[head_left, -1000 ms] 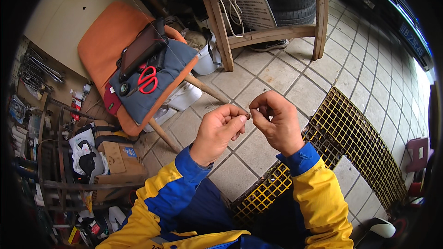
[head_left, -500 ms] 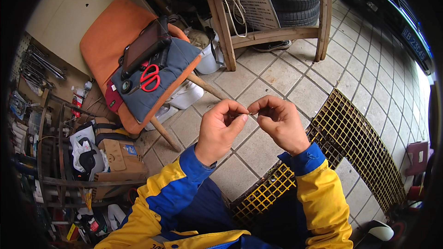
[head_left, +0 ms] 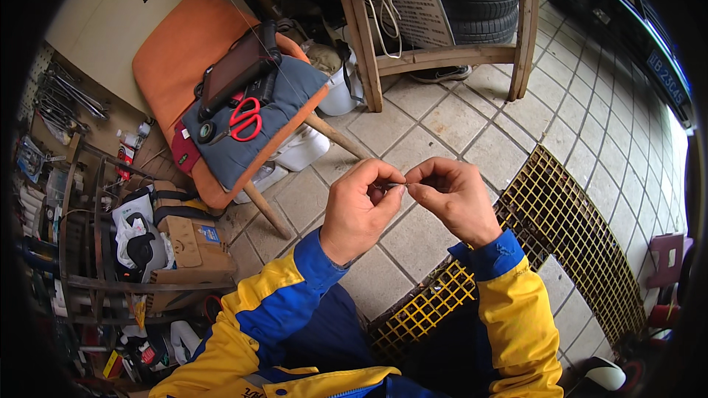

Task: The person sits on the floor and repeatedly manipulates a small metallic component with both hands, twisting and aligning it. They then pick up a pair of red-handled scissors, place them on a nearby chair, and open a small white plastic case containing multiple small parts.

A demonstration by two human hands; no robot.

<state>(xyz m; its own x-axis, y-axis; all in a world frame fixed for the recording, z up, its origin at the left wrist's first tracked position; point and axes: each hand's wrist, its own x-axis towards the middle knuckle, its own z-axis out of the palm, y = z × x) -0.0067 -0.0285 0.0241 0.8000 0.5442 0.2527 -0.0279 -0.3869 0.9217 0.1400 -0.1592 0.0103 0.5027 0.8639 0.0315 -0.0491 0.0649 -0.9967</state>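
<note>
My left hand and my right hand meet fingertip to fingertip in front of me, above the tiled floor. Both pinch with thumb and forefinger. Between the fingertips shows a tiny, thin dark piece, too small to name. Up to the left, beyond my hands, an orange chair has a grey-blue cloth over its seat. On that cloth lie red-handled scissors, a roll of dark tape and a dark tablet-like device.
A wooden stand and stacked tyres are at the back. A yellow floor grating runs along the right, with a dark car beyond. At left, a metal rack and a cardboard box stand among tools.
Both hands have shifted very slightly to the right in the picture and still pinch at the same spot. The surroundings have shifted a little too, as the view moved.
</note>
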